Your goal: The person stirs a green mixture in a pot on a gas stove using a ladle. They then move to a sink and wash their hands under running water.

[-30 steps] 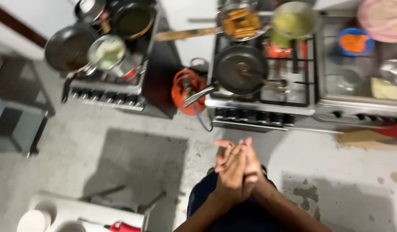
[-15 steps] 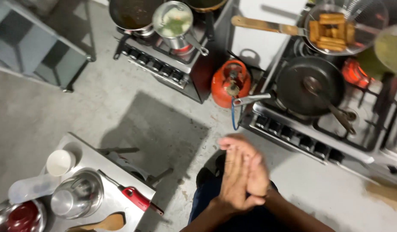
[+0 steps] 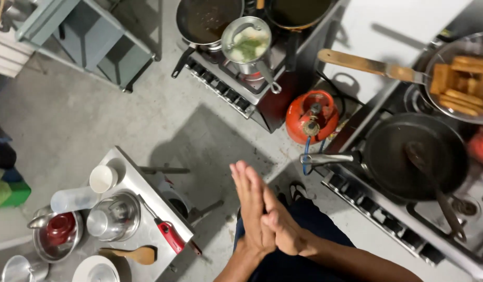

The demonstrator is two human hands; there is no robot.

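Both hands pressed palm to palm, empty, fingers straight and pointing up-frame toward the floor gap between the stoves. Left hand [image 3: 252, 211] lies flat against right hand [image 3: 283, 227], nothing held between them as far as the view shows; right fingers fold a little over the left's edge. Landmark: black frying pan [image 3: 414, 154] on the right stove [image 3: 387, 219]. The joined hands sit left of and below this pan, apart from it; its metal handle [image 3: 330, 158] runs roughly horizontal, free end pointing left toward the hands, so it is the nearest graspable thing, and the right hand is on the nearer side. A dark utensil [image 3: 434, 188] rests in the pan, long axis slanting down-right. Orange gas cylinder [image 3: 310, 116] stands up-left of the pan, just above the handle. Wire skimmer with fried sticks [image 3: 461, 78] sits above the pan, wooden handle pointing left. Far left of the pan: small metal table [image 3: 131, 180] with red-handled tool [image 3: 168, 235], steel lidded pot [image 3: 113, 216], white cup [image 3: 103, 178], wooden spoon [image 3: 131, 255]. Second stove with saucepan [image 3: 246, 44] up-left, well apart.
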